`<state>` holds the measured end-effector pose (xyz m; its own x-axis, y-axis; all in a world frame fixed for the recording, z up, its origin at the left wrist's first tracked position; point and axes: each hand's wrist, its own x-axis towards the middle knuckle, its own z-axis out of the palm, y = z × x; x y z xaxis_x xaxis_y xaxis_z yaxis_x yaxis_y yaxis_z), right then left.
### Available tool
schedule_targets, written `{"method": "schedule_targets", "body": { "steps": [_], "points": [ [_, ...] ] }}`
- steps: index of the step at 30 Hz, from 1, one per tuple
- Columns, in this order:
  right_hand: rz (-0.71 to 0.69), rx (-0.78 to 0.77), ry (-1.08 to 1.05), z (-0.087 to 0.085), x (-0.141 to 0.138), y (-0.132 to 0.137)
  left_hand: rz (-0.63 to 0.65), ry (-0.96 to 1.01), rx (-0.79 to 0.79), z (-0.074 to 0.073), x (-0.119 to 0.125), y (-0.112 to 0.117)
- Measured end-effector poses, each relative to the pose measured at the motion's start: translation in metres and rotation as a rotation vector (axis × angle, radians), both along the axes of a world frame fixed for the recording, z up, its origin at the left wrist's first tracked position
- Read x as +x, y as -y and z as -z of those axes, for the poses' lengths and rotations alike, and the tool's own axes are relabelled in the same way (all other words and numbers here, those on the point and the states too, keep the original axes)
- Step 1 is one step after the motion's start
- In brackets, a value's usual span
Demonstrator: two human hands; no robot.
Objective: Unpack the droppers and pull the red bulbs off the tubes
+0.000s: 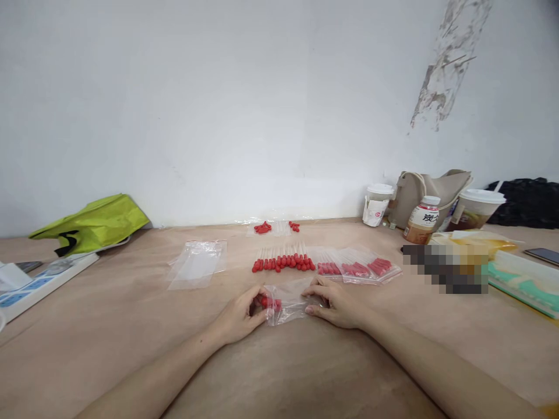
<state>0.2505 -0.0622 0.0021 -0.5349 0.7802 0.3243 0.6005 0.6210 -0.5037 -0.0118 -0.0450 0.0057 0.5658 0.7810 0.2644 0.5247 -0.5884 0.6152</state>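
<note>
A small clear plastic bag (290,304) with red-bulbed droppers inside lies on the table between my hands. My left hand (241,316) pinches the bag's left end, where the red bulbs show. My right hand (335,302) presses its fingers down on the bag's right end. Just beyond lies a row of loose red-bulbed droppers (283,262). To the right of the row lie filled bags of droppers (360,269). A stack of empty clear bags (198,263) lies to the left.
More droppers (274,227) lie near the wall. A green bag (94,222) and a power strip (41,284) are at the left. Cups (378,203), a bottle (422,220), a beige bag (430,189) and a phone (542,255) crowd the right on the brown table (131,331).
</note>
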Motion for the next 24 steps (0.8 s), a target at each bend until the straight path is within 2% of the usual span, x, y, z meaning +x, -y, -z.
{"method": "schedule_targets", "body": {
  "steps": [4,8,11,13,16,18,21,24],
  "points": [
    [0.009,-0.003,0.008,0.001,0.001,-0.001,0.032,0.133,-0.122,0.002,-0.007,-0.006],
    [0.016,0.003,0.008,0.002,0.001,-0.001,0.109,0.343,-0.322,-0.001,-0.022,-0.022],
    [0.017,0.011,-0.002,0.004,0.001,-0.001,0.075,0.389,-0.486,-0.011,-0.052,-0.041],
    [0.016,0.015,-0.005,0.005,0.001,-0.001,0.015,0.400,-0.506,-0.021,-0.078,-0.053],
    [0.014,0.021,-0.005,0.006,0.001,-0.001,-0.131,0.524,-0.423,-0.035,-0.109,-0.065],
    [0.012,0.019,-0.007,0.005,0.001,-0.001,-0.197,0.551,-0.315,-0.043,-0.113,-0.066],
    [0.016,0.012,-0.004,0.004,0.001,-0.001,-0.229,0.426,-0.062,-0.049,-0.092,-0.063],
    [0.014,0.009,0.001,0.003,0.000,-0.001,-0.210,0.229,0.347,-0.047,-0.055,-0.063]
  ]
}}
